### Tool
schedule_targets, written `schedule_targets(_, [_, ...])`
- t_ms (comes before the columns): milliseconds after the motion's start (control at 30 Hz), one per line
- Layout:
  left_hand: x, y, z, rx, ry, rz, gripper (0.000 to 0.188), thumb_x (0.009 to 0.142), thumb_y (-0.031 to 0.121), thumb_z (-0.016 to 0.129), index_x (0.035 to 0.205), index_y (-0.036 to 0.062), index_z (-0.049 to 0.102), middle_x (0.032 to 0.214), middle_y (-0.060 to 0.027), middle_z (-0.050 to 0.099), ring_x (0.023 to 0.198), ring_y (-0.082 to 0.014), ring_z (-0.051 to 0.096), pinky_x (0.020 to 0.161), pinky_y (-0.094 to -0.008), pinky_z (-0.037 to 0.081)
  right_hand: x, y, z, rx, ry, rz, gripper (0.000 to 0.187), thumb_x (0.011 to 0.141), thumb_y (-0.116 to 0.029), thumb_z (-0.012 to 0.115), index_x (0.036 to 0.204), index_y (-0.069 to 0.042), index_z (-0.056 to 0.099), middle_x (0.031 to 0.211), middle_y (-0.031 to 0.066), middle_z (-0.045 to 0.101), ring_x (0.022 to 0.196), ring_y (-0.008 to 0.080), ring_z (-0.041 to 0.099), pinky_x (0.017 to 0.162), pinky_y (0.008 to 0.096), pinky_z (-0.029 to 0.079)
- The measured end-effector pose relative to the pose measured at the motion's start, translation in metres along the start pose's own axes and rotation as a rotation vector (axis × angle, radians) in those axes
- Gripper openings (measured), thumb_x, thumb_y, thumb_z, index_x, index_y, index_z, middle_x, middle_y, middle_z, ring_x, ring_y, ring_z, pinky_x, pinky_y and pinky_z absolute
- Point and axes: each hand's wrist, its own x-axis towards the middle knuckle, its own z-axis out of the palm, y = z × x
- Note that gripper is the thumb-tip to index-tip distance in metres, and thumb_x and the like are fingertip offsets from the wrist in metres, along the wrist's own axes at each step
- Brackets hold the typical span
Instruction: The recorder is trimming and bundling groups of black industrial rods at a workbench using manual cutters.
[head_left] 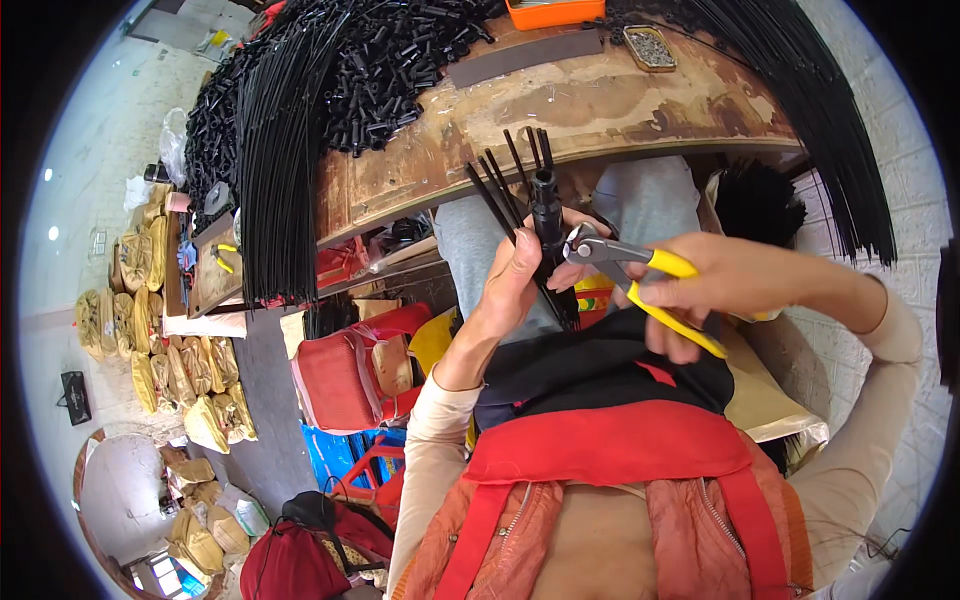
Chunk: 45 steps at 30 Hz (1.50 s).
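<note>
My left hand (515,278) is closed around a black tubular fitting (546,205), held upright over my lap just below the table edge. Several thin black rods (487,195) stick up beside the fitting from the same grip, and their lower ends show under the hand. In my right hand (700,280) is a pair of pliers (605,252) with yellow handles and dark jaws. The handles are spread apart, fingers wrapped round them. The jaws are at the left hand's fingertips, beside the fitting; whether they grip anything is too small to tell.
On the worn wooden table (560,110) lie a heap of black tubular fittings (380,80), a dark flat strip (525,58), a small box of tiny pieces (650,48) and an orange tray (555,12). Long black rod bundles (280,180) overhang its edge. A red chair (345,380) stands left.
</note>
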Motion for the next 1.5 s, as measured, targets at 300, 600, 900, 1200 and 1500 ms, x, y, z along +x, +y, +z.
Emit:
schedule_targets(300, [-0.004,-0.006,-0.004,0.043,0.056,0.013,0.069,0.094,0.066,0.035,0.104,-0.0008,0.051,0.070,0.0018,0.046,0.061,-0.0065,0.038,0.056,-0.0219,0.029,-0.021,-0.015,0.015,-0.812,0.505,-0.289,0.030,0.098,-0.022,0.050,0.118,0.000,0.051,0.072,0.0162,0.059,0.067,0.0282,0.063,0.064,0.0397,0.047])
schedule_targets(600, [-0.002,-0.002,-0.014,0.021,0.118,0.052,0.068,0.097,0.061,0.035,0.111,-0.0031,0.052,0.069,0.0014,0.045,0.060,-0.0075,0.040,0.055,-0.0229,0.032,0.012,-0.007,0.003,-0.974,0.620,-0.405,0.036,0.096,-0.027,0.055,0.120,-0.001,0.049,0.085,0.0240,0.062,0.082,0.0428,0.061,0.070,0.0452,0.047])
schedule_targets(900, [-0.029,0.083,-0.055,0.129,0.938,0.455,0.063,0.099,0.057,0.036,0.119,-0.0013,0.049,0.068,0.0026,0.040,0.059,-0.0091,0.037,0.054,-0.0244,0.032,0.048,0.028,-0.152,-1.466,1.366,-0.315,0.050,0.086,-0.048,0.061,0.107,-0.004,0.051,0.091,0.0158,0.061,0.085,0.0370,0.062,0.069,0.0450,0.049])
schedule_targets(1200, [-0.051,0.090,-0.069,-0.517,0.880,0.748,0.051,0.097,0.049,0.046,0.109,-0.0005,0.050,0.075,-0.0008,0.036,0.066,-0.0136,0.034,0.064,-0.0280,0.032,0.092,0.065,0.003,-0.504,-0.031,-0.388,0.027,0.097,-0.026,0.052,0.106,-0.004,0.063,0.101,0.0109,0.065,0.092,0.0217,0.063,0.078,0.0342,0.052])
schedule_targets(1500, [0.014,-0.048,-0.014,-1.122,0.805,0.079,0.072,0.102,0.050,0.014,0.107,-0.0116,0.051,0.116,-0.0293,0.057,0.122,-0.0414,0.048,0.111,-0.0526,0.035,-0.045,0.095,-0.068,0.054,1.073,-1.476,0.028,0.091,-0.014,0.064,0.114,-0.006,0.050,0.098,0.0035,0.051,0.068,0.0038,0.042,0.052,0.0108,0.034])
